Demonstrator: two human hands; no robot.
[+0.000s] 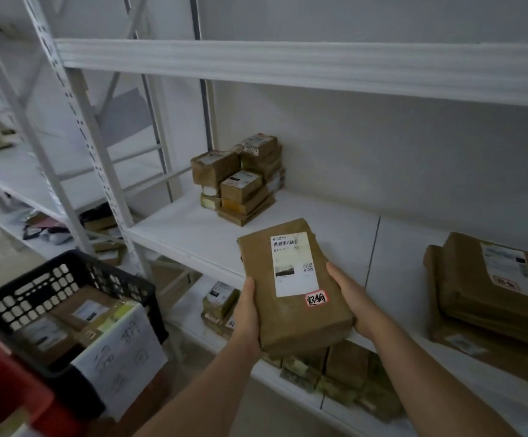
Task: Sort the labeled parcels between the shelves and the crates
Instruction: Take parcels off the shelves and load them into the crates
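Observation:
I hold a flat brown parcel (294, 288) with a white shipping label and a small red-edged tag, just above the front edge of the white middle shelf (193, 228). My left hand (248, 313) grips its left edge and my right hand (355, 304) grips its right edge. A pile of small brown parcels (240, 178) stands at the back left of that shelf. Two large flat parcels (492, 294) lie stacked at its right end. A black crate (51, 279) with parcels inside and a handwritten paper sign sits at the lower left.
On the lower shelf, small parcels (220, 302) lie under my left hand and several more (344, 373) lie under the held parcel. A red crate (7, 383) edges in at the bottom left. Another white rack (13, 171) with parcels stands to the left.

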